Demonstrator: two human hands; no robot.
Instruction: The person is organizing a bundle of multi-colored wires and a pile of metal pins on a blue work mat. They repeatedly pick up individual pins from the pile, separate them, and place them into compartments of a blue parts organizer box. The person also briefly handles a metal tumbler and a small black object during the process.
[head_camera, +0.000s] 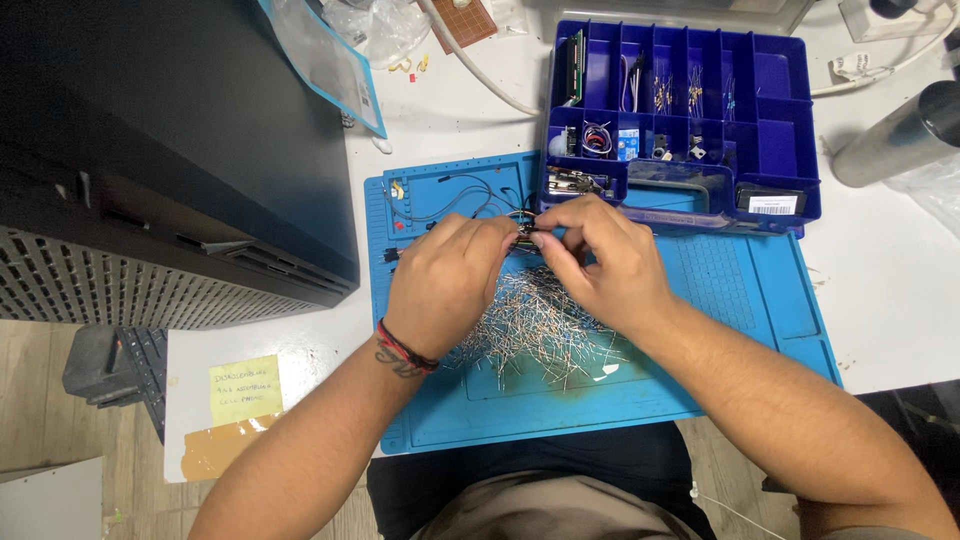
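Both hands meet at the middle of a blue work mat (740, 300) that lies on a white desk (880, 290). The left hand (445, 280) and the right hand (600, 255) are each pinched on a small dark component (524, 232) held between their fingertips, which nearly touch; what the part is exactly is too small to tell. A red and black band circles the left wrist.

Just under the hands, toward 6 o'clock, a heap of thin silver wire leads (535, 330) is spread across the mat. At 10 o'clock from the hands, black wires (455, 195) loop over the mat's upper left corner.

At 1 o'clock a dark blue compartment box (775, 140) sits with its lower edge overlapping the mat, its cells holding small electronic parts. A large black device (170, 150) fills the 9 to 11 o'clock side. A yellow sticky note (245, 390) lies on the desk at 8 o'clock, and a grey metal cylinder (895, 135) rests at 2 o'clock.
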